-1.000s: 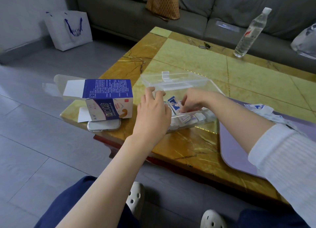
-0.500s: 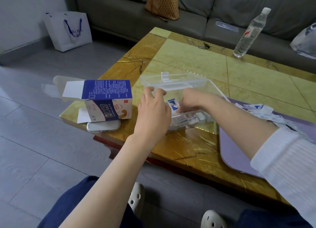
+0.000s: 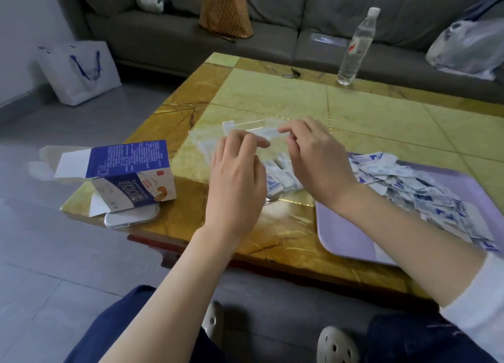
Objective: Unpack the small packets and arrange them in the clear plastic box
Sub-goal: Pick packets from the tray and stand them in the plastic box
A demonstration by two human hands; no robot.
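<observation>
The clear plastic box (image 3: 207, 142) sat largely behind the left hand (image 3: 237, 182) and right hand (image 3: 319, 166). Whether either gripped its blurred lid (image 3: 253, 125) could not be told. The packets (image 3: 281, 180) inside showed only between the wrists, their print too small to read. The lavender tray (image 3: 346, 234) ran off the right edge. A phone (image 3: 131, 218) lay mostly hidden under the carton (image 3: 131, 172). A small dark thing (image 3: 291, 73) at the far side of the worktop (image 3: 272, 98) was too small to name.

We note a water bottle (image 3: 357, 46) upright at the table's (image 3: 272, 98) far edge, a phone (image 3: 131, 218) near-left, and a white bag (image 3: 81, 72) on the floor.
</observation>
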